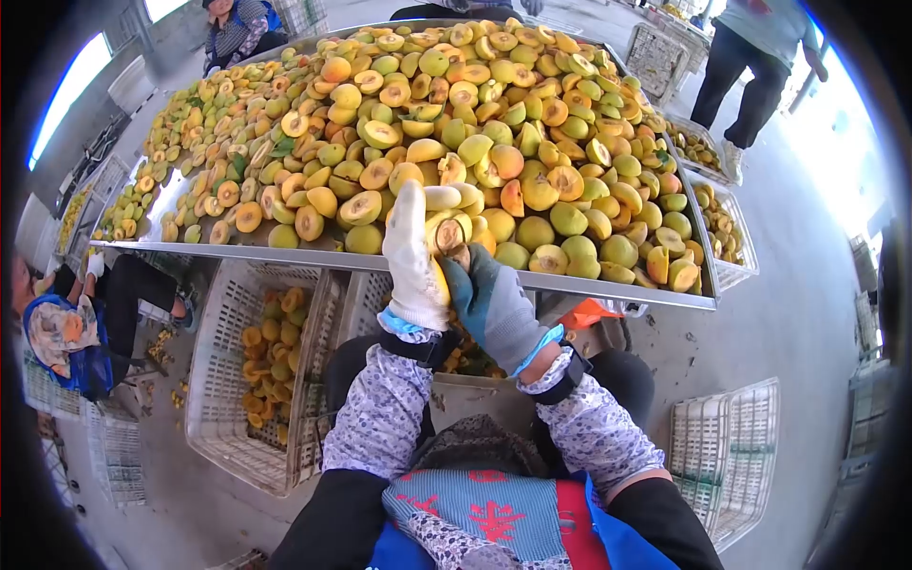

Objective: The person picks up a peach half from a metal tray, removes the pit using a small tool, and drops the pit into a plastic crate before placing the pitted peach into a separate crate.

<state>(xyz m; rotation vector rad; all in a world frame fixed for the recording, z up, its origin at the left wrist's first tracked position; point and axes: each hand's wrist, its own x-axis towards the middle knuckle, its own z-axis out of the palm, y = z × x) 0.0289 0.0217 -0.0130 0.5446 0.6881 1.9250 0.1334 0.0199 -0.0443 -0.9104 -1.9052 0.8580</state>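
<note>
The left hand [414, 255], in a white glove, is clamped on a halved fruit [448, 234] with its cut face up, held just above the near rim of the metal table [589, 286]. The right hand [490, 302], in a grey-green glove, is curled closed against that same fruit from below. What its fingers enclose is hidden, so I cannot tell if it grips a tool. Beyond the table's rim the top is heaped with split fruit [446, 123], stacked right to the edge. Under the table's near side stands a white crate [211, 399] partly filled with halves. Another crate [727, 456] lies beyond the table's right corner. Other people [755, 57] work around the table's far and left sides. The held fruit looks wet, and both gloves meet at one small spot. It could squirt loose and fall past the crate, or the left thumb could get nicked.
</note>
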